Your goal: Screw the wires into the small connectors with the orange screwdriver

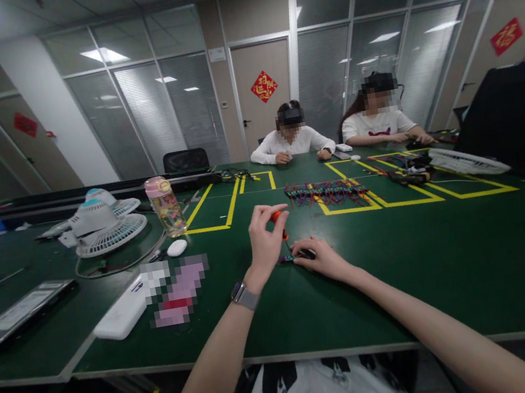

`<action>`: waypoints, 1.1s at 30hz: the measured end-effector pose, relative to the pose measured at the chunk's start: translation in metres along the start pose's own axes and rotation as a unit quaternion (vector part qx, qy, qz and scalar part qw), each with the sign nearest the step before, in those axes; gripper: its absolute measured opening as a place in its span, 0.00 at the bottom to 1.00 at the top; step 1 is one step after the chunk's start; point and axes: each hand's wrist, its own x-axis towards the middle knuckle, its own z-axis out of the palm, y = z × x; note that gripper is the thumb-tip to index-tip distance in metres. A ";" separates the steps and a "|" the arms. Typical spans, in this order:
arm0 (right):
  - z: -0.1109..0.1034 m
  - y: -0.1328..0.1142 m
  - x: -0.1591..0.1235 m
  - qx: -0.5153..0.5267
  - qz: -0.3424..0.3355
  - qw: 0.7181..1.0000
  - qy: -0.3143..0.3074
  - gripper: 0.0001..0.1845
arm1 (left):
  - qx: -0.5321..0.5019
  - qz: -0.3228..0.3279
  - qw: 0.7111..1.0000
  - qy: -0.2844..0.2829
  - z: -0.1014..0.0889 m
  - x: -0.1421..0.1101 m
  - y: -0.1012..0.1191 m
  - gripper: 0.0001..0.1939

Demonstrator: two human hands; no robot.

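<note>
My left hand [266,240], with a watch on its wrist, is closed around the orange handle of a screwdriver [278,218]. The screwdriver stands nearly upright, its shaft pointing down at a small circuit board [286,259] on the green table. From the right, my right hand [322,259] rests low on the table with its fingers closed on the board's edge. A small black part [306,254] shows under those fingers; its kind is too small to tell. Most of the board is hidden behind the fingers.
Beyond my hands lies a row of wired circuit boards [327,193]. To the left stand a drink bottle [165,207], white fan parts [109,231], a white case [177,247] and a white power bank [122,309]. Two people [290,141] sit across the table [457,264].
</note>
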 end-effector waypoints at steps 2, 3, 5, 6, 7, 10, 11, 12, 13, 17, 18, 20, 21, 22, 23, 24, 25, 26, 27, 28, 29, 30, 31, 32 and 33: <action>0.000 0.000 0.000 -0.001 0.000 1.000 0.000 0.06 | -0.032 0.002 0.999 -0.023 0.000 0.001 0.000 0.10; 0.000 0.000 0.000 -0.001 0.000 1.000 0.000 0.06 | -0.051 0.000 0.998 -0.037 0.000 0.001 0.000 0.11; 0.000 0.000 0.000 -0.001 0.000 1.000 0.001 0.06 | -0.075 -0.006 0.996 -0.054 0.000 0.001 0.002 0.12; 0.000 0.000 0.000 -0.001 -0.001 1.000 0.001 0.06 | -0.070 -0.006 0.996 -0.053 0.000 0.000 0.003 0.12; 0.000 0.000 0.000 0.000 -0.002 1.000 0.001 0.06 | -0.055 -0.003 0.998 -0.044 -0.001 0.000 0.004 0.11; -0.001 0.001 0.000 -0.001 -0.006 1.000 -0.001 0.06 | -0.002 0.004 1.000 0.005 -0.001 0.000 0.004 0.08; 0.000 0.001 0.000 -0.001 -0.007 1.000 -0.001 0.06 | 0.005 0.002 1.000 0.017 -0.001 0.000 0.003 0.08; 0.000 0.001 0.000 -0.001 -0.007 1.000 0.000 0.06 | 0.004 -0.002 1.000 0.020 -0.001 0.001 0.002 0.08; 0.000 0.002 0.000 -0.001 -0.007 1.000 0.001 0.06 | -0.003 -0.004 1.000 0.015 0.000 0.001 0.001 0.08; 0.000 0.002 0.000 0.000 -0.009 1.000 0.004 0.06 | -0.080 -0.012 0.996 -0.033 0.001 0.000 -0.001 0.12; 0.000 0.001 0.000 0.000 -0.009 1.000 0.004 0.06 | -0.092 -0.012 0.995 -0.040 0.001 0.000 -0.001 0.13; -0.001 0.000 0.000 0.001 -0.008 1.000 0.005 0.06 | -0.081 -0.009 0.996 -0.035 0.001 0.000 0.001 0.12; -0.001 0.000 0.000 0.001 -0.007 1.000 0.006 0.06 | -0.060 -0.005 0.998 -0.027 0.002 -0.001 0.002 0.11; -0.001 -0.001 0.000 0.001 -0.006 1.000 0.006 0.06 | -0.039 -0.004 0.999 -0.012 0.002 -0.001 0.003 0.09; -0.001 -0.001 0.000 0.001 -0.005 1.000 0.008 0.06 | -0.026 -0.007 1.000 -0.002 0.002 -0.001 0.004 0.09; -0.001 -0.002 0.000 0.001 -0.004 1.000 0.009 0.06 | -0.023 -0.010 1.000 0.002 0.002 -0.001 0.005 0.09; -0.001 -0.002 -0.001 0.001 -0.003 1.000 0.010 0.06 | -0.024 -0.011 1.000 0.003 0.002 -0.001 0.005 0.09; -0.001 -0.002 -0.001 0.002 -0.003 1.000 0.010 0.06 | -0.029 -0.008 1.000 -0.001 0.003 -0.002 0.006 0.09; -0.001 -0.002 -0.001 0.002 -0.004 1.000 0.010 0.06 | -0.038 -0.005 0.999 -0.010 0.003 -0.002 0.006 0.09; -0.001 -0.002 -0.001 0.002 -0.004 1.000 0.010 0.06 | -0.049 -0.001 0.999 -0.021 0.003 -0.002 0.006 0.11; -0.001 -0.002 -0.001 0.002 -0.005 1.000 0.011 0.06 | -0.062 0.001 0.998 -0.032 0.004 -0.003 0.007 0.12; -0.001 -0.002 -0.001 0.001 -0.005 1.000 0.012 0.06 | -0.074 0.001 0.996 -0.043 0.004 -0.003 0.007 0.14; -0.001 -0.001 -0.001 0.001 -0.005 1.000 0.012 0.06 | -0.083 0.001 0.995 -0.051 0.005 -0.004 0.008 0.15; -0.001 -0.001 0.000 0.000 -0.006 1.000 0.012 0.06 | -0.084 0.002 0.995 -0.054 0.005 -0.004 0.008 0.15; -0.001 -0.001 0.000 0.000 -0.007 1.000 0.012 0.06 | -0.076 0.004 0.996 -0.049 0.005 -0.004 0.009 0.14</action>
